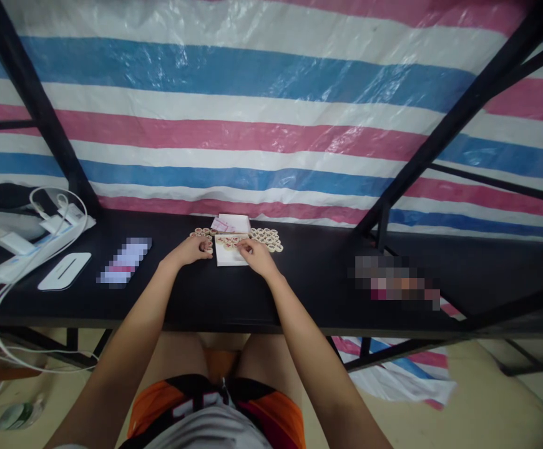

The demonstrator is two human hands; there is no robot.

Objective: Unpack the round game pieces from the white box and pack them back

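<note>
On the black table (234,293) lies a small white open box (231,251) with round wooden pieces in it. More round wooden pieces lie loose to its left (202,232) and in a bigger cluster to its right (266,239). My left hand (191,251) rests beside the box's left edge, fingers curled round a wooden piece. My right hand (256,254) is at the box's right edge, fingertips pinched on a piece. A white lid or card (231,222) lies just behind the box.
White chargers and cables (32,234) crowd the table's left end, with a flat white device (64,270) beside them. Black frame bars (444,137) slant across a striped tarpaulin (253,93). A plastic bottle (19,415) lies on the floor at left.
</note>
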